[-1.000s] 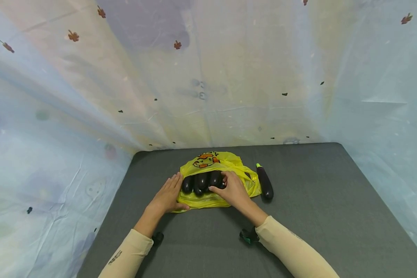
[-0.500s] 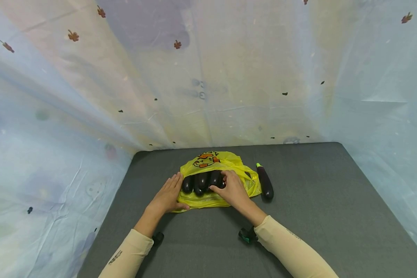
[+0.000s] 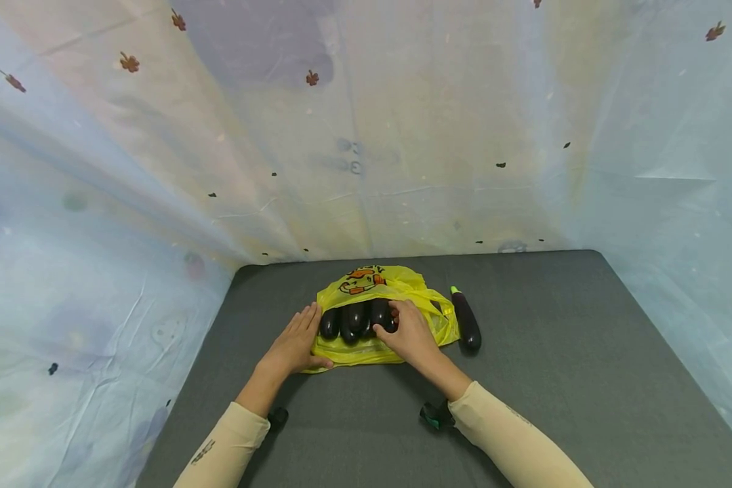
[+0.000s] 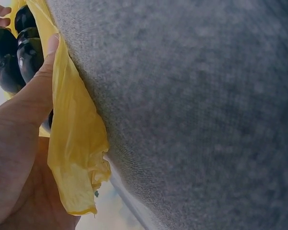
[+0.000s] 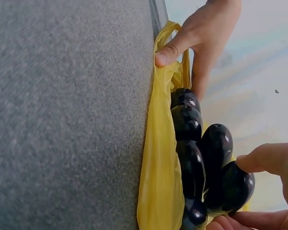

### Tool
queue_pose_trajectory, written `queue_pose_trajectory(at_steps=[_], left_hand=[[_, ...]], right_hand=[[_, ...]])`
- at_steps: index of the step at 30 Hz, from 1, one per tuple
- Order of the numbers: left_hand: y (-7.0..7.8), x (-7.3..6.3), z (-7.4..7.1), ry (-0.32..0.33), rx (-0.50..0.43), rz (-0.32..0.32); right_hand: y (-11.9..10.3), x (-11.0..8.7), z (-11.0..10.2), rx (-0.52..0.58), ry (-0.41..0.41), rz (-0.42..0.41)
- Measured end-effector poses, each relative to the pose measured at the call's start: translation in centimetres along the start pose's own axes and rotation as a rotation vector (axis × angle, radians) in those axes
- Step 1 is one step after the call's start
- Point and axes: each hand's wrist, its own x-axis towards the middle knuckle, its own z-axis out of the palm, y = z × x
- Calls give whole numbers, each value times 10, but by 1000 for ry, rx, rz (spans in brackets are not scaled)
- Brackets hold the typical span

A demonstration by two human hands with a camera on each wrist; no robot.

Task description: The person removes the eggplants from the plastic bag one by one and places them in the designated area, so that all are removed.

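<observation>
A yellow plastic bag (image 3: 366, 354) with a cartoon print lies on the grey table, its opening towards me. Several dark, glossy eggplants (image 5: 189, 122) are stacked inside, blunt ends facing out. My right hand (image 3: 413, 333) grips the upper rightmost one, the held eggplant (image 5: 236, 186), between thumb and fingers; its far end is hidden in the bag. At the bag's left side my left hand (image 3: 294, 341) rests with fingers straight along it. Its thumb (image 5: 168, 55) presses on the bag's near edge. One more eggplant (image 3: 465, 322) with a green stem end lies outside, right of the bag.
The grey table (image 3: 543, 352) has rounded far corners. Behind and beside it hangs a pale printed sheet (image 3: 427, 129). A bag handle loop (image 3: 442, 305) lies between my right hand and the loose eggplant. Dark straps (image 3: 436, 415) show at my wrists.
My right hand has shifted very slightly to the right with the eggplant it grips. The left hand, the bag and the loose eggplant look the same.
</observation>
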Motion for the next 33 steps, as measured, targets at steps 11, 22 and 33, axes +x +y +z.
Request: queue_pose_trajectory(at_steps=[11, 22, 33], left_hand=[[2, -2, 0, 0, -6, -6], [3, -1, -1, 0, -7, 1], [2, -1, 0, 2, -4, 0]], right_hand=[[0, -7, -6, 22, 23, -5], [0, -17, -21, 133, -1, 76], [6, -26, -41, 234, -25, 102]])
